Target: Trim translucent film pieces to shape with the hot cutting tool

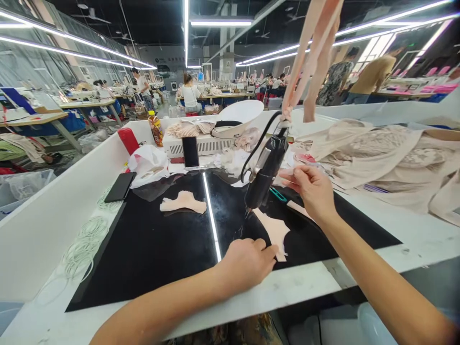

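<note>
My left hand [249, 263] rests on the black board [151, 254], its curled fingers gripping the near end of a beige fabric piece [276, 230] with curved edges. To the right, my right hand [314, 189] is raised with thumb and fingertips pinched; what they hold is too small and pale to make out. Between the hands hangs a black glue gun [264, 175], nozzle down, tied to beige fabric strips [312, 62]. Its tip is close to the fabric piece's far end. A second beige fabric piece [183, 203] lies flat on the board's left half.
A narrow beige strip [301, 210] and green clip-like tool [278, 194] lie near my right hand. Beige garments [388, 167] are heaped right. Leftward are a phone [120, 187] and pale cord coils [86, 242]. Behind stands a white vented box [204, 146]. Other people work farther off.
</note>
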The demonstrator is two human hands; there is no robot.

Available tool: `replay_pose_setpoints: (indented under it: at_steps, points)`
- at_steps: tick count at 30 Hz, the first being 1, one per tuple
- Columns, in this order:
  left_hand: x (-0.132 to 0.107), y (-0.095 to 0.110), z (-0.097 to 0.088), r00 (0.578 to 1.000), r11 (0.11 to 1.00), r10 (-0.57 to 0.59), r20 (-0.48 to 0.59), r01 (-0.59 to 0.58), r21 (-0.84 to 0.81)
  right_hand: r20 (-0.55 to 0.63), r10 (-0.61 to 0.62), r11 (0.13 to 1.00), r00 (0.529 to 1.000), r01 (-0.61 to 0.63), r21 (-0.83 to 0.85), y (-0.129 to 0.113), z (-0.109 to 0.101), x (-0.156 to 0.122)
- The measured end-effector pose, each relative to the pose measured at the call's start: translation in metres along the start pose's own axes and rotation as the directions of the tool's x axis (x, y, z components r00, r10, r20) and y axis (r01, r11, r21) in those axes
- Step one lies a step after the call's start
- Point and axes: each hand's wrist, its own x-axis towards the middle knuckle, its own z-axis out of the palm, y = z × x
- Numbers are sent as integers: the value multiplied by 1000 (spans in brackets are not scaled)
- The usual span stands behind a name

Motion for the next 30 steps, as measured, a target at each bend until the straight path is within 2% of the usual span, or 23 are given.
replay_pose_setpoints:
  at_steps: [3,6,9,11,12,13,15,18,20,22,24,26,28,30]
  points:
    - [1,0,0,1000,1000,0,6,0,-31,-69,-127,989,989,132,71,-11,5,-3]
    - [1,-2,-2,999,993,-23,28,26,-114,-93,-212,967,973,222,122,-25,6,-21]
    - [1,-9,-5,997,975,-64,37,71,-211,-65,-238,961,969,244,131,-38,5,-50]
    - [2,-15,-10,992,924,-109,57,123,-362,-25,-222,967,975,223,121,-44,6,-71]
    - [3,-18,-12,985,854,-146,92,172,-491,-3,-206,972,979,205,114,-47,6,-81]
    - [4,-22,-16,973,748,-179,147,232,-622,21,-188,977,982,185,105,-48,8,-91]
    - [6,-28,-23,934,470,-223,280,355,-808,72,-147,986,987,140,93,-49,11,-109]
    - [3,-35,-34,903,246,-235,358,412,-877,168,-71,993,983,54,103,-42,19,-131]
    - [-4,-36,-40,887,1,-246,390,402,-916,233,-31,995,972,8,97,-34,23,-142]
    - [-11,-35,-45,882,-178,-251,398,362,-915,285,-7,997,959,-16,76,-26,27,-151]
    - [-19,-34,-47,875,-255,-283,393,327,-910,329,15,997,944,-38,62,-19,30,-156]
    - [-26,-35,-48,849,-301,-349,396,299,-906,367,42,996,929,-70,61,-15,34,-159]
    - [-33,-40,-50,819,-313,-409,402,287,-905,389,71,994,918,-96,46,-12,35,-160]
    - [-41,-46,-53,799,-280,-447,401,301,-912,390,73,997,918,-65,-36,-11,35,-159]
